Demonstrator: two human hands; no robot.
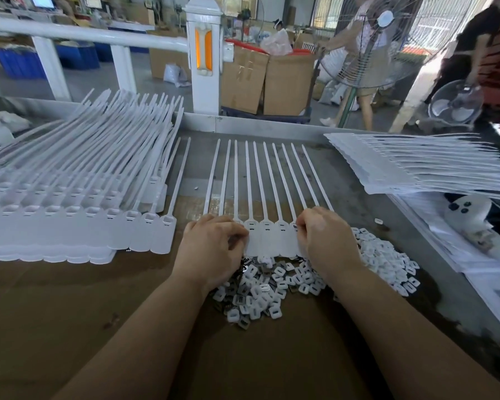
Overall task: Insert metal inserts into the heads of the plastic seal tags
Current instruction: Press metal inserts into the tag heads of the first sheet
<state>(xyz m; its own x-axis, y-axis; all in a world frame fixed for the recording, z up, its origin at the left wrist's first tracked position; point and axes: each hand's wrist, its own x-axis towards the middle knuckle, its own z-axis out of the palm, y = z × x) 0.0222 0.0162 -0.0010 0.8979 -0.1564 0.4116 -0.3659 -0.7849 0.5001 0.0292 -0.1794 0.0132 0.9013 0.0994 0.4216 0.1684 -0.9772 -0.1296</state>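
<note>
My left hand (211,246) curled on the near strip of seal tags (267,232) mid-table, my right hand (324,238) pinching its heads, pile of inserts (272,287) just beneath, tag stacks (70,203) left.

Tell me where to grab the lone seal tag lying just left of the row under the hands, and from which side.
Take the lone seal tag by its flat rectangular flag, pinching the near bottom edge from the person's side. That end is wide, lies flat, and looks free toward the cardboard, while its thin strap runs away beside other straps and the neighbouring stack crowds its left.
</note>
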